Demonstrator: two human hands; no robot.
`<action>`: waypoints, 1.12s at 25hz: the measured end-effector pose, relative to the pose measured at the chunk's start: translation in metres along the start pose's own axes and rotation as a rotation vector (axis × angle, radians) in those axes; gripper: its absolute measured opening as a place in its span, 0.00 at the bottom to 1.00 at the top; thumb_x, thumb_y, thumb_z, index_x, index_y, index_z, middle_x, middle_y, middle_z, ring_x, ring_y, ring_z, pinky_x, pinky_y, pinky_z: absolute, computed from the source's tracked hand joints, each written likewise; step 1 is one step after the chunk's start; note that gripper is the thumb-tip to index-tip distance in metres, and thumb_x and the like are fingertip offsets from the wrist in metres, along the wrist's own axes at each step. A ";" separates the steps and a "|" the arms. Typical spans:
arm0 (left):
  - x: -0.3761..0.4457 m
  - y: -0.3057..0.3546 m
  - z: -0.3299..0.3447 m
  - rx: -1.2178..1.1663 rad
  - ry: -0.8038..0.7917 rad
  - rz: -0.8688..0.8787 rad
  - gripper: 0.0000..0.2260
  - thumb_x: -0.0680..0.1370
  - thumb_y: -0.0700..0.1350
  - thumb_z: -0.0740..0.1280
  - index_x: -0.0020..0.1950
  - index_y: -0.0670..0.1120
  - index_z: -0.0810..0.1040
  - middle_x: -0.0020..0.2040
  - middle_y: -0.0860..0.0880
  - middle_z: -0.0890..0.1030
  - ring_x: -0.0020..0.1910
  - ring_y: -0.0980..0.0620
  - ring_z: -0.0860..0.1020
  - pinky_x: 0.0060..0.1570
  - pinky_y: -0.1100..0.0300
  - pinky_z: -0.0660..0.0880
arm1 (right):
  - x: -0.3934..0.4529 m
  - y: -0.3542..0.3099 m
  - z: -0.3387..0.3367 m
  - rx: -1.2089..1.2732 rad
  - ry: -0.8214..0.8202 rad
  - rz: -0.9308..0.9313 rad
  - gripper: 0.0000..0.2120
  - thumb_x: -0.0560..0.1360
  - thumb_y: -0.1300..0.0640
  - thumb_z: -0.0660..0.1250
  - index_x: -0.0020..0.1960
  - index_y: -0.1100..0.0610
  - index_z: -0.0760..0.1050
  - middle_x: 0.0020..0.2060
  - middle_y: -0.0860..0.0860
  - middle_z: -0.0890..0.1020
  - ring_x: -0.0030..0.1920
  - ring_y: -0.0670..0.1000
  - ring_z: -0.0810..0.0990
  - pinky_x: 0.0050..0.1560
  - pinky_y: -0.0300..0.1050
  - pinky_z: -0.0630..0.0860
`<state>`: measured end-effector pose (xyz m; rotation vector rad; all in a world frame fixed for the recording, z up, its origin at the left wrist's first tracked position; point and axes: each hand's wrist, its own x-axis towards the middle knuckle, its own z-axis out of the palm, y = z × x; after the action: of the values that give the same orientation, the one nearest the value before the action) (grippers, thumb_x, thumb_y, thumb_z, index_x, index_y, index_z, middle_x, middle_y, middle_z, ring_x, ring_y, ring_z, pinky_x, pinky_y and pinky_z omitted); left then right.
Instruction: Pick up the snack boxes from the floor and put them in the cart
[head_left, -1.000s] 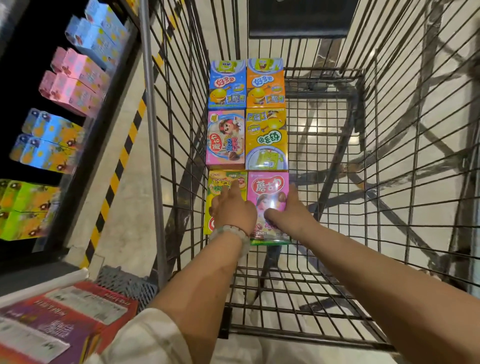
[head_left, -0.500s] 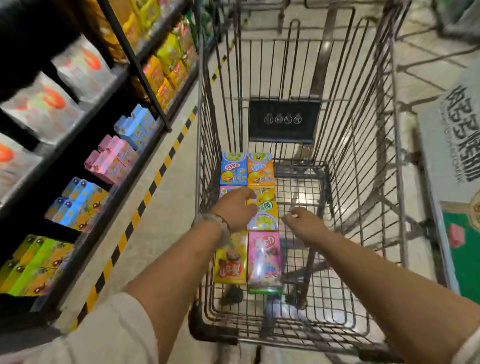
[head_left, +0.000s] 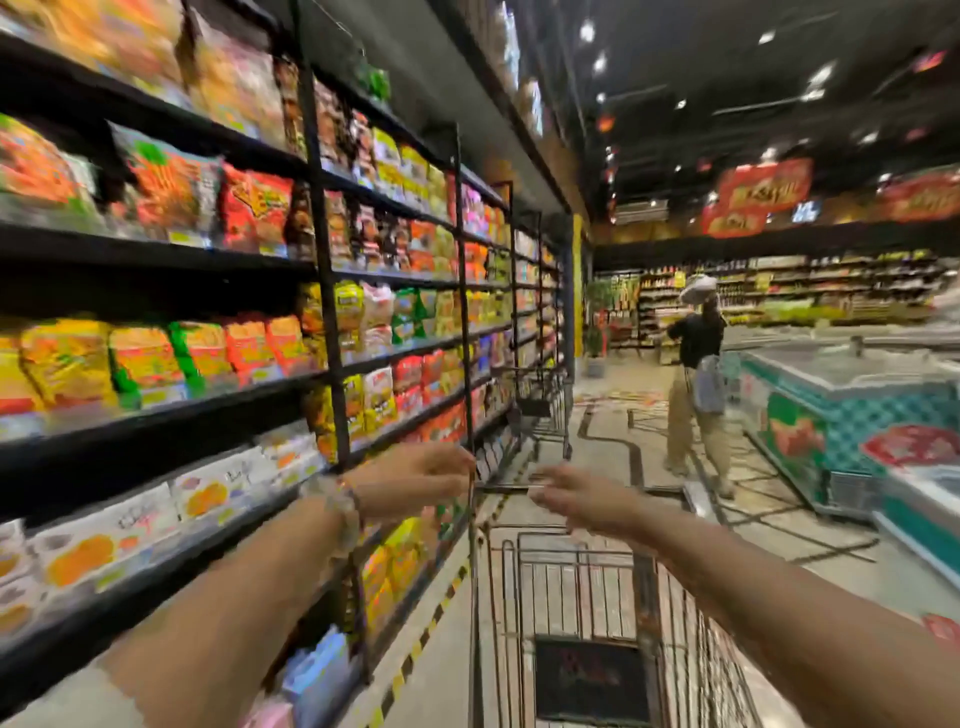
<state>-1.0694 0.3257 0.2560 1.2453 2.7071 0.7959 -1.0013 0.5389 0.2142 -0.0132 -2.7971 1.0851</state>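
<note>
1. Dark metal wire forms the cart (head_left: 587, 587), which is seen at the lower centre of the view, its basket directly below and ahead of both forearms. A black placard (head_left: 592, 680) hangs on its far wall.
2. The snack boxes are not visible in this view; the floor of the cart lies below the frame edge. Whether any boxes remain on the aisle floor cannot be told.
3. The left hand (head_left: 415, 480) is held above the cart's left rim, with nothing gripped. Its fingers are loosely extended; motion blur prevents a finer reading. A pale band (head_left: 340, 499) is worn at the wrist.
4. The right hand (head_left: 571, 499) is held above the cart's far rim, palm partly down, fingers relaxed and spread, with nothing held.
5. Both hands are apart from each other and clear of the wire. This posture is judged to follow a release: no box is in contact with either set of fingers.
6. Shelving (head_left: 332, 332) stocked with snack bags runs along the left side of the aisle, just beside the cart.
7. A chest freezer (head_left: 831, 410) stands to the right, well apart from the cart.
8. A second person (head_left: 696, 395) stands further down the aisle.
</note>
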 end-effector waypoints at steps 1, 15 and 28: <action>-0.014 0.004 -0.025 -0.017 0.022 0.017 0.12 0.78 0.51 0.64 0.62 0.56 0.72 0.59 0.56 0.74 0.59 0.58 0.72 0.59 0.64 0.67 | -0.001 -0.025 -0.014 0.013 0.018 -0.059 0.20 0.79 0.50 0.60 0.70 0.52 0.67 0.62 0.50 0.74 0.59 0.49 0.74 0.60 0.46 0.73; -0.297 0.060 -0.091 0.079 0.427 -0.409 0.17 0.77 0.50 0.65 0.64 0.59 0.67 0.66 0.57 0.71 0.65 0.57 0.70 0.64 0.55 0.69 | -0.072 -0.188 0.021 0.125 -0.312 -0.617 0.17 0.79 0.51 0.62 0.67 0.44 0.67 0.56 0.44 0.75 0.55 0.43 0.75 0.55 0.40 0.72; -0.685 0.254 -0.048 0.382 0.719 -1.164 0.30 0.68 0.60 0.65 0.70 0.57 0.68 0.69 0.56 0.71 0.67 0.57 0.69 0.67 0.57 0.65 | -0.319 -0.406 0.195 0.202 -0.812 -1.238 0.20 0.77 0.48 0.63 0.67 0.39 0.65 0.68 0.45 0.71 0.69 0.46 0.68 0.64 0.42 0.69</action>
<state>-0.4450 -0.0528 0.3106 -0.8783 3.3865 0.5775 -0.6947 0.0896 0.3037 2.1989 -2.2572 1.0386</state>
